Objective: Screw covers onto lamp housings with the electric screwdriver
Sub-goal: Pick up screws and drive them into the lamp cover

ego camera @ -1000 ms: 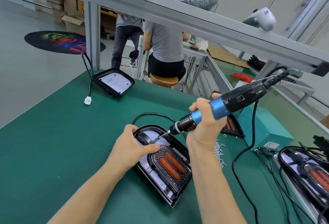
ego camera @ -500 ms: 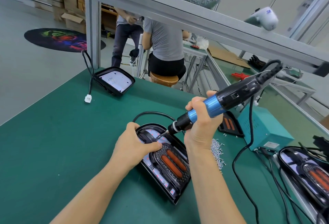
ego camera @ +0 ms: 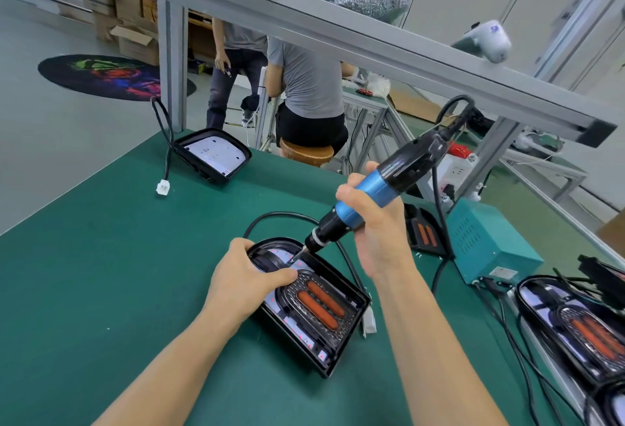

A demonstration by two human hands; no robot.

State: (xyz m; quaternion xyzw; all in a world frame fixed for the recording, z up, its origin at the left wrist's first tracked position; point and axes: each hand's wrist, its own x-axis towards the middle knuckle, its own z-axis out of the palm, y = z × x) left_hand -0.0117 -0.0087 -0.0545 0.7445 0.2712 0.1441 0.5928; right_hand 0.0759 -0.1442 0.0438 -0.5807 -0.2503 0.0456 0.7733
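Observation:
A black lamp housing (ego camera: pixel 341 354) lies on the green mat in front of me, with a dark cover (ego camera: pixel 316 303) carrying two orange bars seated inside it. My left hand (ego camera: pixel 248 278) rests over the housing's rounded far end, thumb pressing on the cover. My right hand (ego camera: pixel 375 222) grips the blue-and-black electric screwdriver (ego camera: pixel 378 185), tilted down to the left. Its bit touches the housing's far end just beyond my left thumb.
Another open housing (ego camera: pixel 216 155) with a cable sits at the far left of the green table (ego camera: pixel 101 290). A teal power box (ego camera: pixel 487 243) stands right, finished lamps (ego camera: pixel 581 324) beyond it. A loose cover (ego camera: pixel 422 232) lies behind my right hand. Two people stand past the table.
The screwdriver has tipped a bit more upright and its bit has shifted slightly along the housing's far end. My left hand keeps its hold on the cover.

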